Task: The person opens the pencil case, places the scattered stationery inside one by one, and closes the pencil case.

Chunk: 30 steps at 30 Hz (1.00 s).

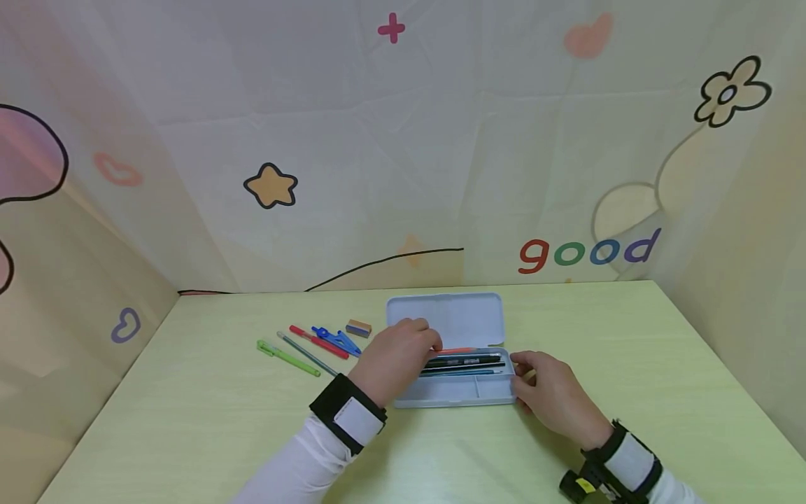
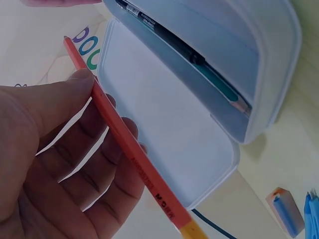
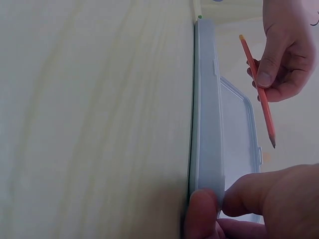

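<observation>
My left hand (image 1: 397,360) pinches a red-orange pencil (image 2: 130,149) with a yellow end between thumb and fingers, above the pencil case. In the right wrist view its dark point angles downward. The pale blue pencil case (image 1: 455,404) lies on the table with its lid (image 1: 446,316) folded back. Inside it are a black pen (image 1: 469,361) and a blue-green pencil (image 1: 456,373), lying lengthwise. At the case's right end my right hand (image 1: 557,395) holds the wall, its thumb and fingers on either side of it. Part of the case's left side is hidden behind my left hand.
Left of the case lie a light green pen (image 1: 288,358), a grey-green pencil (image 1: 306,352), a red pen (image 1: 320,341) and a blue compass (image 1: 338,340). A brown-and-blue eraser (image 1: 359,328) sits behind them. A printed cloth (image 1: 352,140) stands behind the table.
</observation>
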Tool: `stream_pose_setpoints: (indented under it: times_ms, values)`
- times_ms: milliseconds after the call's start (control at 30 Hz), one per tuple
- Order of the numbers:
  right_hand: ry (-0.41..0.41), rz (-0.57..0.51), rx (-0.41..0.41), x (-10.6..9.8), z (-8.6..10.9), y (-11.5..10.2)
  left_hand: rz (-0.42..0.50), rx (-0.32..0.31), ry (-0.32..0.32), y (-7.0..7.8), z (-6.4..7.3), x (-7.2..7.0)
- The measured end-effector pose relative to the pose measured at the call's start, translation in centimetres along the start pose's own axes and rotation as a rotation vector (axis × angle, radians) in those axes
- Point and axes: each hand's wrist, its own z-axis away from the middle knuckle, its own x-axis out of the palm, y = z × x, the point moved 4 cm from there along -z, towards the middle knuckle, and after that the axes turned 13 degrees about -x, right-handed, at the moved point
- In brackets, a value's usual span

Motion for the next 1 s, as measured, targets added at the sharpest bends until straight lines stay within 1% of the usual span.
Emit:
stream_pose_setpoints:
  times_ms: [233,433,600,833,1000]
  values:
    - [0.002,-0.003,0.001,-0.1,0.1,0.0,0.011,0.006,0.008,0.7,-0.6,0.9]
    - [-0.001,-0.006,0.001,-0.1,0.0,0.0,0.026,0.025,0.017,1.3,-1.0,1.5]
    - [-0.002,-0.006,0.009,0.1,0.0,0.0,0.036,0.007,-0.011,1.6,-1.3,1.9]
    - [-0.001,-0.001,-0.003,0.0,0.0,-0.2,0.032,-0.010,-0.033,2.0,-1.6,2.5]
    - [-0.005,-0.004,0.004,-0.1,0.1,-0.3,0.018,-0.006,-0.045,2.3,-2.0,3.0]
